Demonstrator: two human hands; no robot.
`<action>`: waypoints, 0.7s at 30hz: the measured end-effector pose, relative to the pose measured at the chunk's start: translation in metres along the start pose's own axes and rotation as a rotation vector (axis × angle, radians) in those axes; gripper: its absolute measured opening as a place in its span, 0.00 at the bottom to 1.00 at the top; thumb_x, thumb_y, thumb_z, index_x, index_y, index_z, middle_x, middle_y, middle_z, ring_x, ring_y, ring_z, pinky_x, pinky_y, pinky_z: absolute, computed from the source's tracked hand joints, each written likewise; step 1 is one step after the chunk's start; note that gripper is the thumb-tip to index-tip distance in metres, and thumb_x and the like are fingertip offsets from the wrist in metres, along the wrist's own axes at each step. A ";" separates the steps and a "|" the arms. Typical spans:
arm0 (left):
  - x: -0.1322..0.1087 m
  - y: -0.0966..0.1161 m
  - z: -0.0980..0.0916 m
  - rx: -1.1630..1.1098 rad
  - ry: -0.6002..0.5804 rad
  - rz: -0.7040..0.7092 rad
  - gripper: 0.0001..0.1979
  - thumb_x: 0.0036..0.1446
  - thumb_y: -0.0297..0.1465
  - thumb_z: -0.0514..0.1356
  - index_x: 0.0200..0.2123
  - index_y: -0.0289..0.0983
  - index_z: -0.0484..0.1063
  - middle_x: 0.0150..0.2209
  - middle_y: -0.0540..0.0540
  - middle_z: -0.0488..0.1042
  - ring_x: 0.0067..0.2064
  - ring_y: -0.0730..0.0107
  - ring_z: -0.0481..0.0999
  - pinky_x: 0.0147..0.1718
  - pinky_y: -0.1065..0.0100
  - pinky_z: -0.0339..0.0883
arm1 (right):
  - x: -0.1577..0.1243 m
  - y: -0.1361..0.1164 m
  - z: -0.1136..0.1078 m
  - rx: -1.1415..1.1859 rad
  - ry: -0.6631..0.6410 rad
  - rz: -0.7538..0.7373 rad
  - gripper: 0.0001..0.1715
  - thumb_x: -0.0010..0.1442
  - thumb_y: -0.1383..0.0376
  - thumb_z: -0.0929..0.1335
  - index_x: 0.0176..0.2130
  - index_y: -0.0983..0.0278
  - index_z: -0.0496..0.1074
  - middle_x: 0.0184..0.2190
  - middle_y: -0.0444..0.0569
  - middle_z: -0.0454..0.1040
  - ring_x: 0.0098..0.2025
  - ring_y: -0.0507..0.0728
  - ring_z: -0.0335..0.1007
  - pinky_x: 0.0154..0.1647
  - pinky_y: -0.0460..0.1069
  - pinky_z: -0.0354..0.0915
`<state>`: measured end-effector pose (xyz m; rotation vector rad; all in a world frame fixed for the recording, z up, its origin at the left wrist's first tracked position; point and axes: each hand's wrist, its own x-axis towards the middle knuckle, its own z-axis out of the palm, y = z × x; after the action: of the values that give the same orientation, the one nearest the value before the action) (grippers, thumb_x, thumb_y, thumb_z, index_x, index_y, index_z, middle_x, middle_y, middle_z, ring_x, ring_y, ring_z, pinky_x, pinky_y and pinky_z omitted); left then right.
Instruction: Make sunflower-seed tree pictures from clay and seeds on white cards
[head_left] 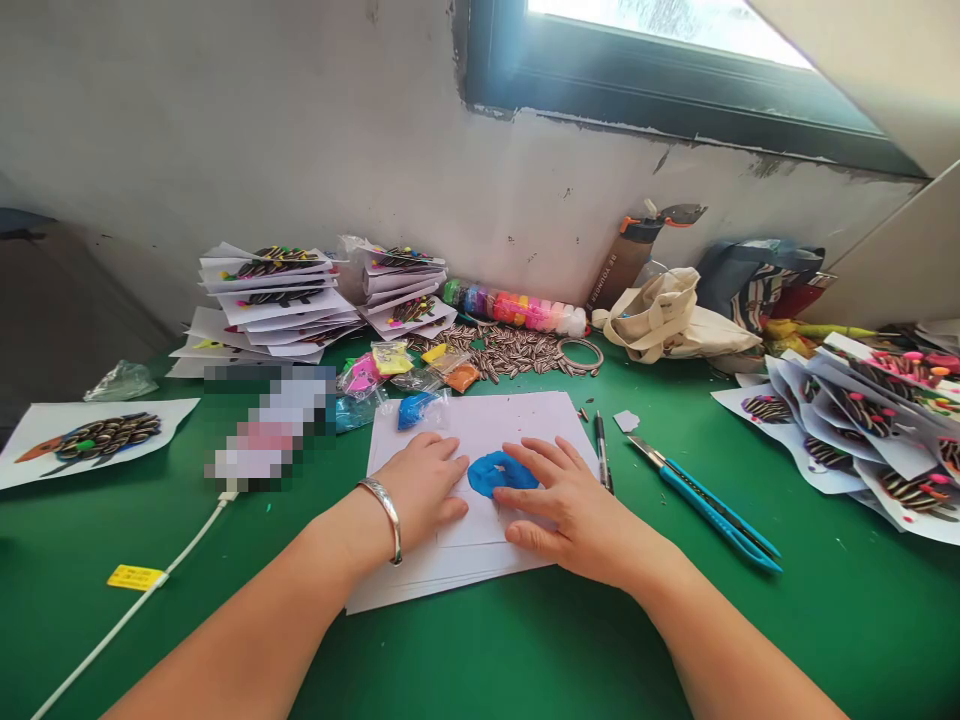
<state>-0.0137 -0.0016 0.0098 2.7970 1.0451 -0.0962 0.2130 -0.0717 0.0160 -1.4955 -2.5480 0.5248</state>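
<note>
Blue clay (484,480), a thin uneven patch, lies on the top white sheet (450,575) between the two hands. Right hand (581,512): fingers spread, fingertips over the patch and apparently touching it, gripping nothing. Left hand (421,478): flat on the paper just beside the patch, fingers loosely apart, nothing held.

Status: spreading judged partly done; a pale gap shows near the patch's middle and the edge is irregular. No seeds on the patch; decoration judged not started.

Just beyond the left fingertips: opened-looking blue packet (420,410), contents remaining. Right of the right hand: pen (601,445), then cutter (705,505). Farther out, ahead of both hands: clay packets (391,357) and loose striped seeds (517,352), plenty left. Well left: seed-covered card (105,437), apparently complete; similar ones in the right-hand stack (832,415) and, farthest, the left-hand stack (281,325).
</note>
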 end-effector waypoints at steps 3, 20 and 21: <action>0.000 0.000 0.001 0.002 -0.003 0.000 0.16 0.56 0.37 0.60 0.46 0.36 0.72 0.47 0.40 0.71 0.52 0.51 0.66 0.50 0.56 0.62 | 0.000 0.003 -0.003 0.056 0.016 0.031 0.23 0.62 0.46 0.61 0.54 0.46 0.69 0.66 0.45 0.51 0.67 0.65 0.43 0.64 0.68 0.42; 0.001 0.002 0.003 0.022 0.002 0.000 0.17 0.56 0.36 0.59 0.47 0.35 0.71 0.48 0.39 0.71 0.52 0.51 0.66 0.50 0.56 0.62 | -0.003 0.004 -0.005 0.069 0.028 0.034 0.23 0.62 0.49 0.63 0.55 0.46 0.68 0.66 0.46 0.51 0.66 0.65 0.44 0.64 0.68 0.42; 0.001 0.002 0.002 0.021 -0.002 -0.001 0.17 0.56 0.36 0.59 0.48 0.35 0.71 0.48 0.39 0.71 0.52 0.51 0.66 0.51 0.56 0.62 | -0.002 0.004 -0.004 0.054 0.022 0.023 0.22 0.62 0.50 0.63 0.55 0.46 0.68 0.66 0.47 0.52 0.66 0.65 0.46 0.63 0.68 0.43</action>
<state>-0.0119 -0.0031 0.0083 2.8142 1.0514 -0.1106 0.2187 -0.0710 0.0186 -1.5051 -2.4824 0.5729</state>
